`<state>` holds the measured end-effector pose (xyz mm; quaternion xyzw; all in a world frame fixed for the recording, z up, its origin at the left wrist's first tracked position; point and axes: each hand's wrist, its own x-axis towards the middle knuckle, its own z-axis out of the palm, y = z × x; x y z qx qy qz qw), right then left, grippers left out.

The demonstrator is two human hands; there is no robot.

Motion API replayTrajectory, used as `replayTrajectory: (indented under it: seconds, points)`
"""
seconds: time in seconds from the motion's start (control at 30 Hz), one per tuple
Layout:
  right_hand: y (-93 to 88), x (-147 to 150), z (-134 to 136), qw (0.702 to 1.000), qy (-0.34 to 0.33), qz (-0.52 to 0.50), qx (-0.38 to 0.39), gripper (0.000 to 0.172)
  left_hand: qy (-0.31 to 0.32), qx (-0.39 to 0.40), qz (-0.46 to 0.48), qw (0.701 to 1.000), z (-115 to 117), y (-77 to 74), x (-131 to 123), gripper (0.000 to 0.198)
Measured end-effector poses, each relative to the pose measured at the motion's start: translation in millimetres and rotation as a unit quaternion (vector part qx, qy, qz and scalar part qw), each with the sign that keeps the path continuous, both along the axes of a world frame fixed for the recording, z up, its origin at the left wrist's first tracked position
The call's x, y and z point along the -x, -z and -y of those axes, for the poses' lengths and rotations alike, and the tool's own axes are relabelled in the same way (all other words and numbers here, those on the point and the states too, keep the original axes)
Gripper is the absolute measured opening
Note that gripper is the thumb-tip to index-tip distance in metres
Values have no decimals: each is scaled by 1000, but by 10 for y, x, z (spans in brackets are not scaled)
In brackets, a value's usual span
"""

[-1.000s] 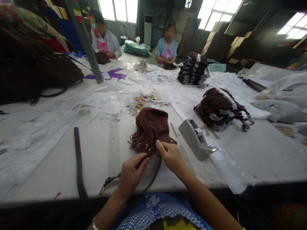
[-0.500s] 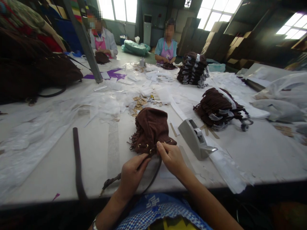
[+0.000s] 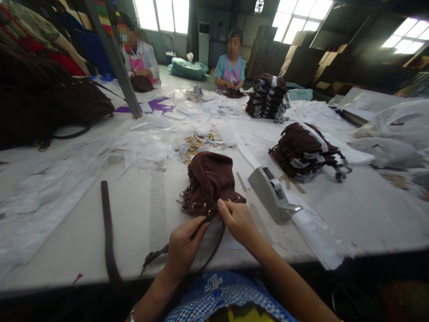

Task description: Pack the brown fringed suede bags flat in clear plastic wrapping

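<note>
A brown fringed bag (image 3: 214, 176) with gold eyelets lies on the white table in front of me, its eyelet edge toward me. My left hand (image 3: 186, 239) pinches that edge at its lower left. At the same edge, just to the right, my right hand (image 3: 237, 219) is closed with thumb and fingertips on the bag. A thin dark strap (image 3: 217, 246) runs down from the bag between my hands. Beside my left wrist, a dark cord end with a metal tip (image 3: 152, 259) sticks out. What lies between the fingertips is mostly hidden.
A grey tape dispenser (image 3: 275, 194) stands right of the bag. Fringed bundles (image 3: 301, 150) lie beyond it. A brown strip (image 3: 107, 228) lies at the left, near plastic sheets (image 3: 50, 214). A metal post (image 3: 117, 62) rises at the far left. Two people work across the table (image 3: 134, 250).
The view has shifted very slightly. Both hands keep their hold on the bag, with hardly any visible movement.
</note>
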<state>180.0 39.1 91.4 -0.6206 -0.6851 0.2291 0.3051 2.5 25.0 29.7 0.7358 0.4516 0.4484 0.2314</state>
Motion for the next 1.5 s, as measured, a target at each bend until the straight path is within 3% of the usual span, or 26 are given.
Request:
replayTrajectory:
  seconds: [0.83, 1.03, 1.3, 1.4, 1.5]
  points:
    - [32, -7, -26, 1000, 16, 3, -5, 49, 8, -1, 4, 1000, -6, -6, 13, 16]
    - [11, -17, -8, 1000, 6, 2, -10, 50, -7, 89, 60, 994, -2, -56, -3, 18]
    - [-20, -18, 14, 999, -21, -18, -20, 49, 45, 284, 196, 938, -16, -209, 27, 25]
    - [-30, -32, 18, 998, -53, -10, -38, 43, 43, 352, 287, 890, -9, -232, 33, 27]
    - [-18, -57, -1, 994, -80, 3, -72, 24, 52, 400, 380, 832, -17, -263, 53, 26]
